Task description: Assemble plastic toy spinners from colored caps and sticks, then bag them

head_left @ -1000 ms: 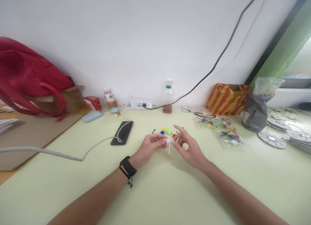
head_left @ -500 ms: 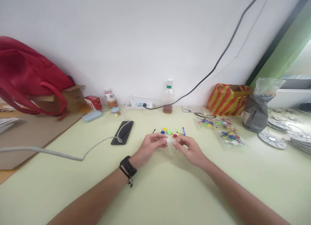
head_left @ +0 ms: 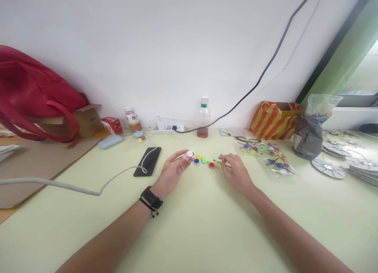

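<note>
My left hand [head_left: 173,168] pinches a small white round plastic base [head_left: 189,154] between thumb and fingertips, a little above the table. Just right of it, small round plastic bases lie together: a blue one [head_left: 196,161], a yellow one [head_left: 199,157], a green one [head_left: 204,160] and a red one [head_left: 212,165]. Farther right, my right hand [head_left: 235,170] has its thumb and fingers closed together among thin plastic arrows. A blue arrow [head_left: 221,157] and a green arrow [head_left: 218,164] show at its fingertips. What the fingers hold is partly hidden.
Clear bags of coloured plastic pieces [head_left: 279,165] lie at right, near a striped bag [head_left: 274,121] and grey bag [head_left: 308,137]. A bottle [head_left: 203,119] and power strip [head_left: 168,126] stand by the wall. Left are a phone [head_left: 147,163] with cable and a red bag [head_left: 35,88].
My hands have moved apart. The left has gone up and left with the white base, turning it upward. The right has moved right to the arrows, away from the pale translucent piece's earlier place.
</note>
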### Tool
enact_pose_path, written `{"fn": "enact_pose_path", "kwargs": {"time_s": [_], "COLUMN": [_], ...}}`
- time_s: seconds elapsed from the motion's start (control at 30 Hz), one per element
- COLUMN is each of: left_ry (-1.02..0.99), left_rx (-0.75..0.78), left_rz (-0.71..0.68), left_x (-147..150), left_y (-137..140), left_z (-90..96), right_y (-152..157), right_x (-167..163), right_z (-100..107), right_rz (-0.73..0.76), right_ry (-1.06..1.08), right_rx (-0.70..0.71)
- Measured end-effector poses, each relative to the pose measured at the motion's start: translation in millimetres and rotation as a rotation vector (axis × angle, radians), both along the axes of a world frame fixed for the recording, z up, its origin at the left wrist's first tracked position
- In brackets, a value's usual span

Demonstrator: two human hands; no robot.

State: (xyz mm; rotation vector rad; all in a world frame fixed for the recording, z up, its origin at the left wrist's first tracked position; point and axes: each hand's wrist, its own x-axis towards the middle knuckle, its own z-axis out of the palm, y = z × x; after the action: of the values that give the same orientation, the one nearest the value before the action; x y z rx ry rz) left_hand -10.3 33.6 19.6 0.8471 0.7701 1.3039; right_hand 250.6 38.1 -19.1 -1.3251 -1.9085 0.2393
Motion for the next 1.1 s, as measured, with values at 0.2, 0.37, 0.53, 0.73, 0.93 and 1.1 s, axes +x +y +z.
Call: {"fn": "enact_pose_path", "kwargs": {"time_s": [0.2,0.37,0.53,0.73,0.93,1.1], "left_ry": [-0.043,-0.032,-0.018,-0.011,0.011,-0.016], "left_rx": [-0.024,-0.029,-0.023,0.003,0.005,-0.056], "left_rz": [0.021,0.024,0.059,0.075,0.089,0.134], "left_x": [-2.2,-0.8,-0.2,-0.9,-0.7,-3.1], "left_y": [4.0,3.9,3.9,5.3,5.7,7.7], "left_z": [-3.7,-3.7,-4.5,-8.1,-7.0,-3.3], "right_y": [8.0,8.1,9.7,9.6,6.6,5.3], "right_x": [8.2,7.4,8.6,8.9,8.3,7.1], "right_z": [-10.8,-10.0,-10.3,-10.4,-6.5,-5.1], "right_rz": [0.014,0.024,0.014,0.007,0.008,0.018], "right_ry": [-0.147,-0.203,-0.15,-0.117,-0.17,-0.162], "right_rx": [-0.017,-0.025,-0.05,-0.067,-0.069,-0.051]}}
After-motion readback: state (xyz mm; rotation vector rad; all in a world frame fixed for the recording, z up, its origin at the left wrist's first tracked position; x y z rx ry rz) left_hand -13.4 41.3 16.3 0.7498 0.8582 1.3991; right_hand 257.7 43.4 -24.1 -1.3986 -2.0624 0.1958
